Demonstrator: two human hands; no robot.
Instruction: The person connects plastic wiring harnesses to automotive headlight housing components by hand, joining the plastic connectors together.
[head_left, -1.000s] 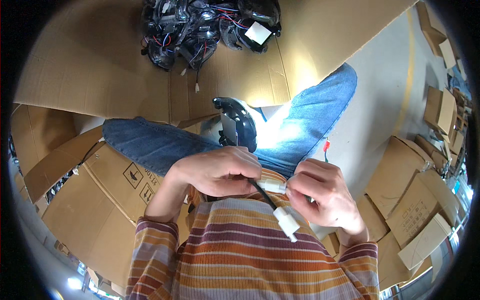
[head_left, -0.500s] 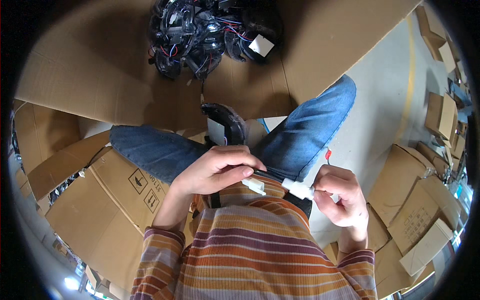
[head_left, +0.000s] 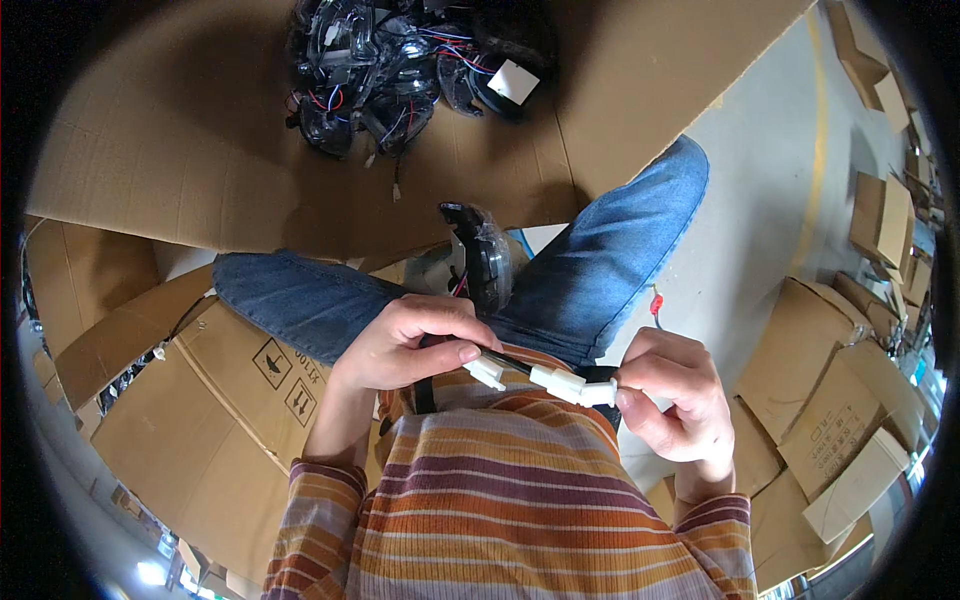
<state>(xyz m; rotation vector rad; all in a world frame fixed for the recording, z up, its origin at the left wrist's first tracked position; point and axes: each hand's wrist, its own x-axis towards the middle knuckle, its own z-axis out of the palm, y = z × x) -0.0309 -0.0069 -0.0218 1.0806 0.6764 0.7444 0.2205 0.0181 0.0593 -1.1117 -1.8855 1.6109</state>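
In front of my striped shirt, my left hand point(head_left: 415, 342) is closed on a black cable point(head_left: 513, 362), thumb and forefinger pinched together. A white plug connector point(head_left: 485, 373) sticks out just below those fingertips. On the cable's far end, a second white connector point(head_left: 557, 382) meets a white connector piece point(head_left: 598, 393) at a slight angle. My right hand point(head_left: 675, 395) pinches that piece between thumb and fingers; whether the two are fully joined I cannot tell. Beyond the left hand, a black lamp-like unit point(head_left: 488, 262) with a clear shell rests between my knees.
A large cardboard box point(head_left: 220, 130) opens ahead, with several black wired units point(head_left: 370, 75) inside. A red connector point(head_left: 656, 303) shows just beyond my right hand. Another carton point(head_left: 220, 400) lies at left; flattened cardboard point(head_left: 810, 420) lies on the right.
Both connectors and my right fingertips have shifted slightly left, and the connector piece at the right fingertips shows more. The black unit between my knees has turned and moved right.
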